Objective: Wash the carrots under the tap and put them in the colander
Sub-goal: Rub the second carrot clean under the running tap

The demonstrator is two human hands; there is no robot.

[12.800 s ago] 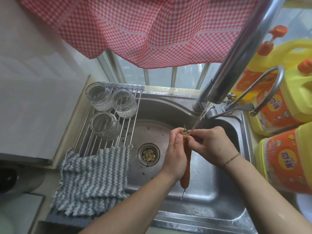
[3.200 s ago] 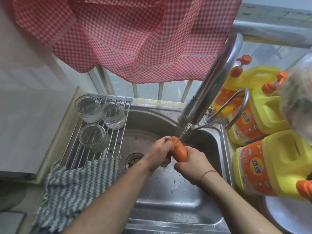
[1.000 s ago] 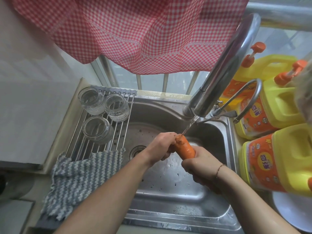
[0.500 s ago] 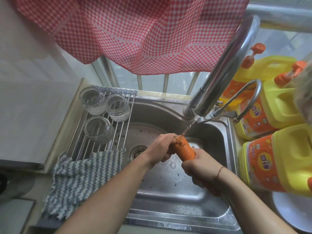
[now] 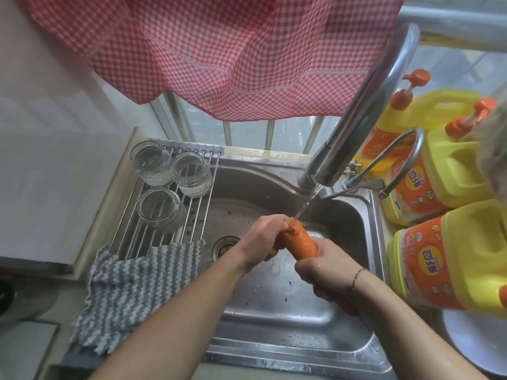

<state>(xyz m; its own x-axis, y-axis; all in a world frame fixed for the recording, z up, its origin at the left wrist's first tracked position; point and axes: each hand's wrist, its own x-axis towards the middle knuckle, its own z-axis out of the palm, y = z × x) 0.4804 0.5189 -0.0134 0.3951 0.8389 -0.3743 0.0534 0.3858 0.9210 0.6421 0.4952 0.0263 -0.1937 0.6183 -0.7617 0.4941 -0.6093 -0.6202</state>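
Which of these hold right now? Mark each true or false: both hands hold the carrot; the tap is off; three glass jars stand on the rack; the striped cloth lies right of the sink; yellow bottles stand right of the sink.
1. Both hands hold the carrot: true, left hand and right hand grip it.
2. The tap is off: false, water runs onto the carrot.
3. Three glass jars stand on the rack: true.
4. The striped cloth lies right of the sink: false, left.
5. Yellow bottles stand right of the sink: true.
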